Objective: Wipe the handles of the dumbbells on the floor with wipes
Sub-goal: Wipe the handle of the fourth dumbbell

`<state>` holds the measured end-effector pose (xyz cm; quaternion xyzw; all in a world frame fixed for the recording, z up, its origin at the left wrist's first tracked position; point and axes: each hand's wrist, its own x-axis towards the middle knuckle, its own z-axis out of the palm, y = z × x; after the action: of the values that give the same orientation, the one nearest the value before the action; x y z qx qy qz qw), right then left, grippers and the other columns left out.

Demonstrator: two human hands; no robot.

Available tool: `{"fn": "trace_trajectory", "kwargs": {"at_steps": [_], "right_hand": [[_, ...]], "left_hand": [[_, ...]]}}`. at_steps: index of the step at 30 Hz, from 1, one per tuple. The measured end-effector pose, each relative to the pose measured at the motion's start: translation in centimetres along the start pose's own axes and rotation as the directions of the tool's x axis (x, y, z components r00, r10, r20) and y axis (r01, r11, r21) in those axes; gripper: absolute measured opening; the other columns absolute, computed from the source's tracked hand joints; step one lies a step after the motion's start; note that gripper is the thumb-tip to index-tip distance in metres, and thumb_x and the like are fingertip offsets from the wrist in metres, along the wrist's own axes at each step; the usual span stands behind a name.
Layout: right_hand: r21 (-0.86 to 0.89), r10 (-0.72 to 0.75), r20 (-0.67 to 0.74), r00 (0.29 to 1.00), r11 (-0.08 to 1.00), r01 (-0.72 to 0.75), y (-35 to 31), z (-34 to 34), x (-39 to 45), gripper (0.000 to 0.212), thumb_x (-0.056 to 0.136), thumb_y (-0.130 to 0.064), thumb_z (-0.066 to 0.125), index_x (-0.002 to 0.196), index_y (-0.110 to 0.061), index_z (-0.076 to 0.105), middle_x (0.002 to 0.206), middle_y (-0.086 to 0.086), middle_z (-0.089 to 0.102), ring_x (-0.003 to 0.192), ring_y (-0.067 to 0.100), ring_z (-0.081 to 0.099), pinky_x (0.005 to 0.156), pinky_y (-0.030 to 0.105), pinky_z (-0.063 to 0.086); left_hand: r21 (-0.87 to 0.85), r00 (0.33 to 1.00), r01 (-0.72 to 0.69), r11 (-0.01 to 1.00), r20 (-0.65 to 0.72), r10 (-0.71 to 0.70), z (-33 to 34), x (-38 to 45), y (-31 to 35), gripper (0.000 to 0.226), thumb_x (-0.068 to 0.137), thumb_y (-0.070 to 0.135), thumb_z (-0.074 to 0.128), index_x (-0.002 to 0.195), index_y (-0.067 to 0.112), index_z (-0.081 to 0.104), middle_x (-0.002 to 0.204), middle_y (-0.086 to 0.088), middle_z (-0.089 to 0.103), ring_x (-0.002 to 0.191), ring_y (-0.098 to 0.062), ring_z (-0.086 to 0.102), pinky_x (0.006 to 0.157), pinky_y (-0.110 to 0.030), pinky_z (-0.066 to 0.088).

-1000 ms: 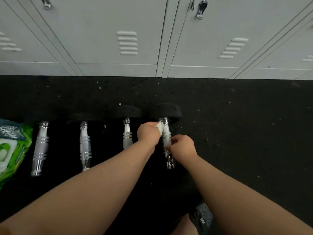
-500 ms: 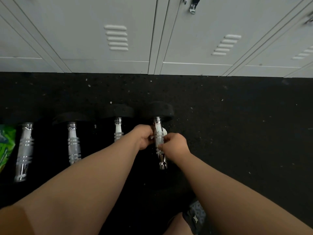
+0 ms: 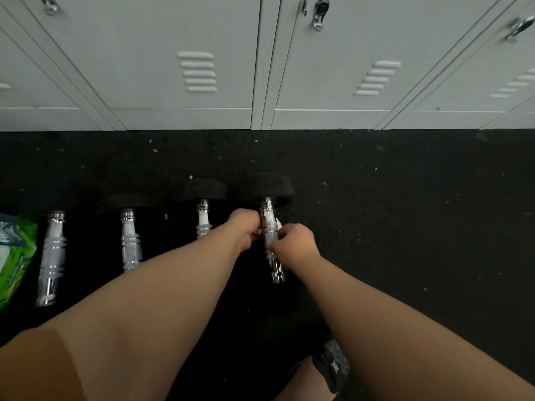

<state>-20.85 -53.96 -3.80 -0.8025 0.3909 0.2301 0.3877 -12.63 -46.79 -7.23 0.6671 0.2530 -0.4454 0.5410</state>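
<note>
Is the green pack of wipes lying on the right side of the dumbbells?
No, the green pack of wipes lies at the far left edge, left of all four dumbbells.

The green wipes packet [image 3: 16, 256] at the left edge carries white lettering, cut off and unreadable. A small white logo marks the black shorts [image 3: 333, 366], too blurred to read.

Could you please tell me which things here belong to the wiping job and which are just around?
Job: four dumbbells, rightmost being worked on; wipe; wipes pack; left hand; right hand.
Around: lockers; floor.
</note>
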Motion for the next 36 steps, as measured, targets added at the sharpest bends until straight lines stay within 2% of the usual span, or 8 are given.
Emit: {"fn": "trace_trajectory", "kwargs": {"at_steps": [5,10,17,22,24,27,29,36], "right_hand": [[-0.009,-0.014,-0.009,1.000,1.000,0.014,0.1,0.0,0.0,0.017,0.079,-0.010,0.063,0.094,-0.004,0.067,0.090,0.014,0.069,0.083,0.026,0.066,0.075,0.037,0.057],[-0.008,0.014,0.050,0.999,1.000,-0.014,0.3,-0.8,-0.1,0.021,0.077,-0.011,0.068,0.098,-0.007,0.068,0.086,0.008,0.067,0.076,0.021,0.064,0.063,0.030,0.052],[0.687,-0.125,0.030,0.992,0.724,0.071,1.6,-2.2,-1.0,0.064,0.078,-0.001,0.069,0.135,-0.019,0.047,0.118,0.001,0.060,0.109,0.015,0.057,0.088,0.025,0.045],[0.346,-0.159,-0.112,0.981,0.919,0.189,0.9,-2.7,-1.7,0.005,0.080,-0.015,0.069,0.084,-0.013,0.068,0.065,-0.006,0.059,0.057,0.006,0.051,0.051,0.018,0.038],[0.336,-0.052,-0.251,0.966,0.932,0.138,1.2,-2.6,-1.4,0.008,0.079,-0.014,0.064,0.072,-0.013,0.061,0.058,-0.004,0.053,0.052,0.011,0.047,0.045,0.021,0.037],[0.071,-0.067,-0.300,0.951,0.993,0.092,1.0,-2.4,-1.1,0.015,0.080,-0.018,0.053,0.085,-0.018,0.068,0.080,0.004,0.061,0.070,0.022,0.059,0.062,0.031,0.049],[-0.154,-0.175,-0.137,0.975,0.976,0.153,0.8,-1.8,-1.1,0.023,0.086,-0.021,0.051,0.094,-0.013,0.070,0.095,0.007,0.055,0.088,0.030,0.060,0.074,0.035,0.050],[-0.378,-0.253,0.099,0.962,0.885,0.272,1.9,0.1,-2.3,0.036,0.085,-0.015,0.054,0.120,-0.008,0.057,0.117,0.004,0.050,0.104,0.025,0.052,0.085,0.030,0.046]], "left_hand": [[0.173,0.968,-0.085,0.981,-0.217,0.123,-0.9,-1.4,-0.7,0.013,0.080,0.006,0.063,0.068,0.005,0.066,0.066,-0.009,0.061,0.059,-0.021,0.056,0.057,-0.026,0.045],[0.444,0.890,-0.404,0.799,-0.008,0.455,-1.2,-4.0,0.1,0.024,0.084,0.006,0.061,0.099,0.017,0.075,0.097,0.002,0.071,0.090,-0.015,0.063,0.076,-0.021,0.045],[0.600,0.842,-0.484,0.638,0.122,0.525,-1.2,-6.5,0.6,0.031,0.086,0.000,0.048,0.098,0.017,0.072,0.097,0.002,0.060,0.089,-0.015,0.054,0.069,-0.021,0.040],[0.560,0.841,-0.516,0.648,0.187,0.508,-0.7,-6.9,0.7,0.029,0.087,0.001,0.049,0.100,0.017,0.070,0.097,-0.001,0.064,0.085,-0.012,0.056,0.065,-0.019,0.041],[0.530,0.848,-0.491,0.691,0.109,0.518,-0.8,-6.6,0.3,0.030,0.089,0.005,0.049,0.111,0.015,0.067,0.108,-0.002,0.066,0.093,-0.012,0.058,0.076,-0.017,0.042],[0.659,0.878,-0.348,0.667,-0.020,0.478,-1.3,-5.6,-1.2,0.025,0.092,0.023,0.055,0.111,0.013,0.067,0.115,-0.008,0.067,0.106,-0.021,0.061,0.086,-0.020,0.043],[0.676,0.915,-0.285,0.680,-0.019,0.403,-1.3,-5.0,-2.0,0.029,0.092,0.037,0.054,0.081,0.014,0.069,0.101,-0.013,0.071,0.100,-0.028,0.065,0.087,-0.030,0.050],[0.794,0.939,-0.166,0.585,-0.055,0.341,-0.1,-3.8,-0.4,0.049,0.079,0.054,0.065,0.061,0.010,0.054,0.056,0.000,0.050,0.062,-0.020,0.053,0.046,-0.027,0.030]]}}
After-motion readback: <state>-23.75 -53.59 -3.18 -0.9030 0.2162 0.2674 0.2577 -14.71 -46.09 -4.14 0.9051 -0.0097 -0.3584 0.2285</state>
